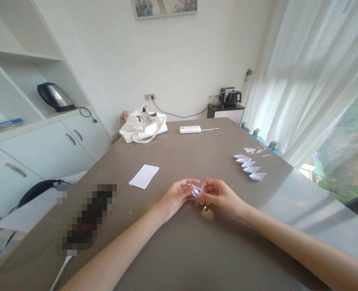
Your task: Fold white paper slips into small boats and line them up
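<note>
Both my bare forearms (127,248) come in from the lower corners, nearest of all, and slant inward over the grey-brown surface (179,262) until my hands almost meet. Between them sits a small folded white paper (196,191), held just above the surface near the middle of my view. My left hand (177,197) is closed on its left side, thumb pressed over it and fingers curled behind. My right hand (216,194) pinches the opposite side between thumb and bent fingers, so the piece is touched from both ends and partly hidden by my fingertips; I can't make out its exact folds.

Beyond my left hand, a little to its left, a flat stack of white paper (144,176) lies apart from my fingers. Past my right hand, off to the right, small paper boats (258,176) stand close together in a slanting row, with white scraps (253,150) behind them. Farther back are a white bag (145,126) and a white device (190,129) with a short cord (209,129). Beside my left forearm lies a dark object (89,218), too pixelated to identify.
</note>
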A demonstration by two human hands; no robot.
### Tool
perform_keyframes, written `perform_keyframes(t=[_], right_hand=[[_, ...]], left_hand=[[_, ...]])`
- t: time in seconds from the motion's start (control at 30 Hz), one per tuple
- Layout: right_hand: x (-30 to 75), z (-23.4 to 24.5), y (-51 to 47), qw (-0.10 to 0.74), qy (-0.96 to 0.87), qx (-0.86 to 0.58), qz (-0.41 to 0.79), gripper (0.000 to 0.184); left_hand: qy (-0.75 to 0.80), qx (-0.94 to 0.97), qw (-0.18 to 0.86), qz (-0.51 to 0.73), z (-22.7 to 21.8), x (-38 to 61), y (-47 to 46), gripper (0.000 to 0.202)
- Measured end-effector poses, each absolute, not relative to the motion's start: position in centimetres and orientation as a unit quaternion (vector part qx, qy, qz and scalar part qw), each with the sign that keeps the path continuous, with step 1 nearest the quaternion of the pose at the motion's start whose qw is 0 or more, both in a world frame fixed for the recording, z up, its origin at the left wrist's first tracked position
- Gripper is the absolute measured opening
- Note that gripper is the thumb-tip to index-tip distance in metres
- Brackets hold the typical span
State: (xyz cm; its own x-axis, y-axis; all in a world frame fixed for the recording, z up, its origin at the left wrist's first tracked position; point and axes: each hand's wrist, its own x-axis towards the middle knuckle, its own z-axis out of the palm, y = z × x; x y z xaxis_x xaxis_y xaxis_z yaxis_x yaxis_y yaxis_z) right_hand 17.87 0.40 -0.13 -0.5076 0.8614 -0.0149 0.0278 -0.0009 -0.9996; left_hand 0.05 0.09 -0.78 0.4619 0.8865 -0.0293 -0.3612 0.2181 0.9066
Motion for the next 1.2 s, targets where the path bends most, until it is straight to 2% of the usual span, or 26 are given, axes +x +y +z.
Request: perform_keyframes(t=[0.13,0.23,0.33,0.53,0.87,1.2], right_hand=[[17.9,0.1,0.1,0.353,-0.675,-0.378,0.527,0.030],[18.1,0.6,-0.3,0.369,-0.768,-0.397,0.341,0.021],[18.5,1.0,-0.5,0.357,-0.835,-0.387,0.161,0.016],[19.1,1.6,-0.4,0.298,-0.892,-0.339,-0.020,0.013],[19.0,1.8,-0.4,0.244,-0.910,-0.313,-0.117,0.014],[18.8,1.1,-0.2,0.266,-0.900,-0.341,-0.048,0.015]], left_hand=[[0.300,0.454,0.716,0.437,-0.8,0.1,0.0,0.045],[0.335,0.468,0.696,0.430,-1.1,0.1,0.1,0.037],[0.355,0.480,0.683,0.421,-1.3,0.0,0.2,0.039],[0.355,0.461,0.702,0.411,-0.5,0.1,0.0,0.045],[0.319,0.436,0.746,0.389,-0.4,-0.2,0.2,0.035],[0.341,0.434,0.733,0.398,-0.2,0.0,-0.1,0.031]])
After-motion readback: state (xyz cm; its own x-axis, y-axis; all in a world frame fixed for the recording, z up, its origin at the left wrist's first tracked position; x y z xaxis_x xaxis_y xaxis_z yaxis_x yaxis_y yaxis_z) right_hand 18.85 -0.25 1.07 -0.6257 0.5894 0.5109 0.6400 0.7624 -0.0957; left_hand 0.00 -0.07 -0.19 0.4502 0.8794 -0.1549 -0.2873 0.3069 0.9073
